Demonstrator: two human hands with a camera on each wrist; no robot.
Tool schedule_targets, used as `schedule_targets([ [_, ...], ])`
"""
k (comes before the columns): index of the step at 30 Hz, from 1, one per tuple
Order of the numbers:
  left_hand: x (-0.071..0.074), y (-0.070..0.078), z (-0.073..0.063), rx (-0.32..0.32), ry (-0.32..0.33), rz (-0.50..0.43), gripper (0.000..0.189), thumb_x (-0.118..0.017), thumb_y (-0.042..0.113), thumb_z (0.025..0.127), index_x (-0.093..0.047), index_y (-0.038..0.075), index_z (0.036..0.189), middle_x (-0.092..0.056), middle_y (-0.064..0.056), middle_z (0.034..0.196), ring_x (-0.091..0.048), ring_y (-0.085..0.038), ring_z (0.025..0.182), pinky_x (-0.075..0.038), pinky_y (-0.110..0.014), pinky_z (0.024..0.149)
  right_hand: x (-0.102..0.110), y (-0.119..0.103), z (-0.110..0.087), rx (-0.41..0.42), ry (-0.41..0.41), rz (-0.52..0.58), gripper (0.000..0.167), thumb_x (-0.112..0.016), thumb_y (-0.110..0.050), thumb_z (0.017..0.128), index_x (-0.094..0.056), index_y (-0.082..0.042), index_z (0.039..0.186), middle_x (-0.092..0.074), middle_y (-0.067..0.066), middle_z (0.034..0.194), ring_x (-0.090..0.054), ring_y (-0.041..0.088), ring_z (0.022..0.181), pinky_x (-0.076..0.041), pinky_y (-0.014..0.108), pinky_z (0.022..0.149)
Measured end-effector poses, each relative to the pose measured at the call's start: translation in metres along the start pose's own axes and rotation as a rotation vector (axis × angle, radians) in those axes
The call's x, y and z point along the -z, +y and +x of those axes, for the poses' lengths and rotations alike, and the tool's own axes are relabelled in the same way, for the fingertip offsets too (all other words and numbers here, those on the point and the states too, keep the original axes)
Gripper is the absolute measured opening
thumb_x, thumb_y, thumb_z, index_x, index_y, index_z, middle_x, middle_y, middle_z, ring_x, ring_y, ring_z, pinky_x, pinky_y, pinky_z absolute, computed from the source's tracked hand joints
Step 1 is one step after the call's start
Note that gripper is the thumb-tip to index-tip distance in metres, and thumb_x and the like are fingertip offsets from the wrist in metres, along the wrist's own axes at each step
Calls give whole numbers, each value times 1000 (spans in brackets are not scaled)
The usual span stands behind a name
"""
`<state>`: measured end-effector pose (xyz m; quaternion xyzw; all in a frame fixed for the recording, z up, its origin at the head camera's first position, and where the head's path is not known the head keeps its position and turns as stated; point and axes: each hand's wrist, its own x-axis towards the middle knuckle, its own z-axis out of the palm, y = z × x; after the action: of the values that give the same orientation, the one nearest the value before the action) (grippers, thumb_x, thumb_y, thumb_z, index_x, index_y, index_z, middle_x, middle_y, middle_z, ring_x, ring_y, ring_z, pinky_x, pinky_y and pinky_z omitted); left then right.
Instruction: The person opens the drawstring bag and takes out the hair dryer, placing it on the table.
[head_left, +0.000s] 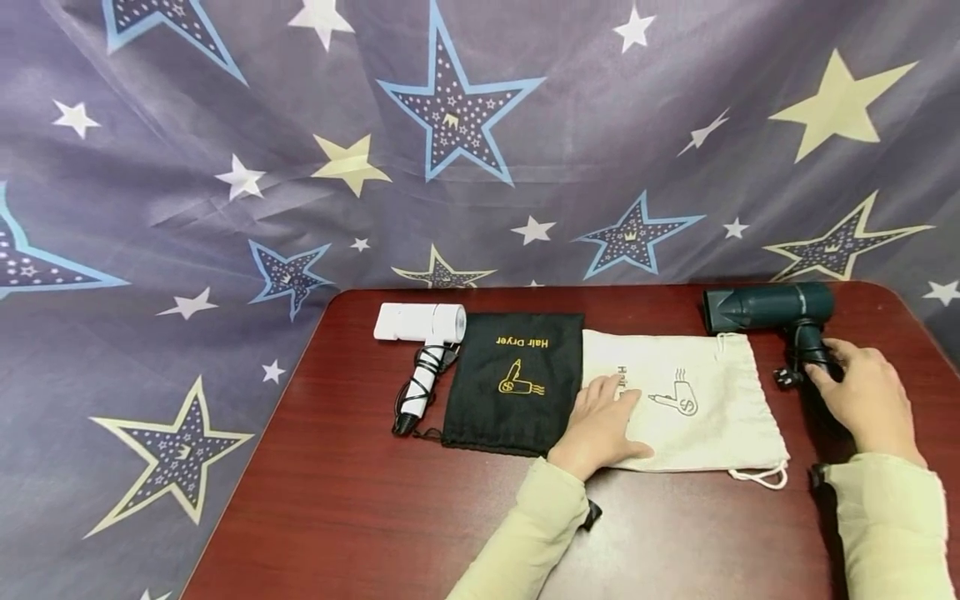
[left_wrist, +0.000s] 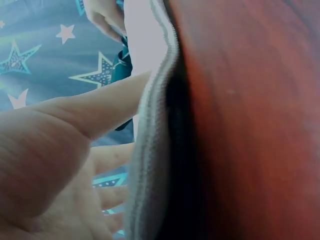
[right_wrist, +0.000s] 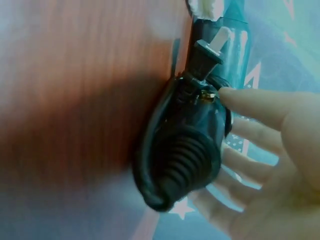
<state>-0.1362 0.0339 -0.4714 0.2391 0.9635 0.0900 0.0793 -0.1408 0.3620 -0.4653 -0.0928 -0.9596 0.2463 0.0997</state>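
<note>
My left hand (head_left: 600, 425) rests with spread fingers on the left part of a cream drawstring bag (head_left: 712, 437) printed with a hair dryer. In the left wrist view the thumb lies over the bag's stitched edge (left_wrist: 156, 105). At the right, my right hand (head_left: 870, 396) grips the handle of a dark green hair dryer (head_left: 776, 306), thumb on one side and fingers round the other. The right wrist view shows the dryer's black cord looped along the handle, with its plug (right_wrist: 207, 57) beside the thumb. The dryer's nozzle points left, behind the cream bag's right corner.
A black drawstring bag (head_left: 480, 375) marked "Hair Dryer" lies left of the cream bag, bordering it. Farther left is a white hair dryer (head_left: 420, 321) with its cord wound round the handle. All lie on a reddish-brown table (head_left: 337, 500) against a star-patterned curtain (head_left: 525, 225).
</note>
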Motion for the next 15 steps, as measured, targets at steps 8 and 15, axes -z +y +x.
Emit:
schedule_targets([
  [8, 0, -11, -3, -15, 135, -49, 70, -73, 52, 85, -50, 21, 143, -45, -2, 149, -38, -19, 139, -33, -32, 112, 5, -23, -4, 93, 65, 19, 48, -62, -17, 95, -50, 6, 136, -42, 40, 129, -33, 59, 119, -31, 73, 89],
  [15, 15, -27, -10, -26, 226, -101, 64, -69, 47, 90, -51, 17, 144, -48, -6, 146, -42, -20, 137, -35, -34, 112, 3, -47, -11, 272, 107, 88, 41, -67, -11, 91, -56, 5, 127, -49, 35, 126, -38, 54, 117, -30, 67, 93],
])
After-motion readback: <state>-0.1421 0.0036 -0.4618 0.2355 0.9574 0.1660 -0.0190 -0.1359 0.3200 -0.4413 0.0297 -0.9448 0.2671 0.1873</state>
